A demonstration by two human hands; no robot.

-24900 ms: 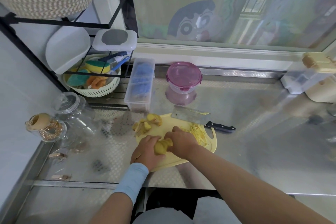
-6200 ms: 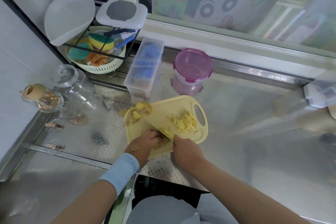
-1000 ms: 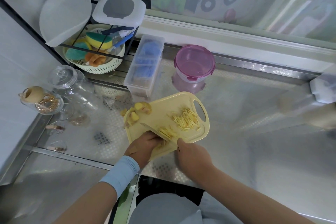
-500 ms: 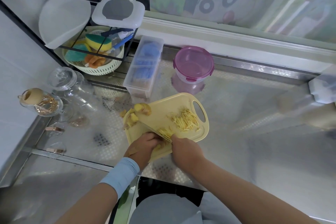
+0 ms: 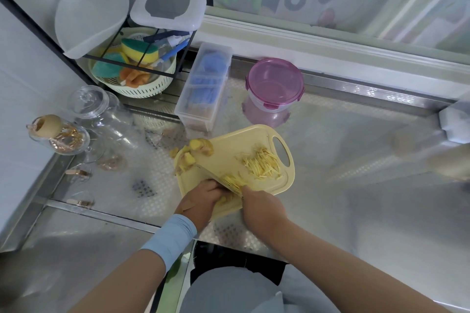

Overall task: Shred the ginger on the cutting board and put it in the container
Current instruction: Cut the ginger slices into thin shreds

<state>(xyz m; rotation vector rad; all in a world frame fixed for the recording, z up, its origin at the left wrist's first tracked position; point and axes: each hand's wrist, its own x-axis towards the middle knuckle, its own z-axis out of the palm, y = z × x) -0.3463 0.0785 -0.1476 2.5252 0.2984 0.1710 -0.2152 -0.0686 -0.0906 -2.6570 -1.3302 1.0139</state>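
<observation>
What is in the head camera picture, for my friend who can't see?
On a yellow cutting board, the left hand holds down a piece of ginger while the right hand slices it with a knife. A pile of shreds lies near the board's handle hole, and a pink-lidded container stands behind.

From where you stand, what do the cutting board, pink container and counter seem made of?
Cutting board: probably plastic, matte pale yellow, with a moulded handle hole.
Container: see-through pink plastic, glossy, with clip-on lid.
Counter: likely stainless steel, shiny, embossed with small dots.
</observation>
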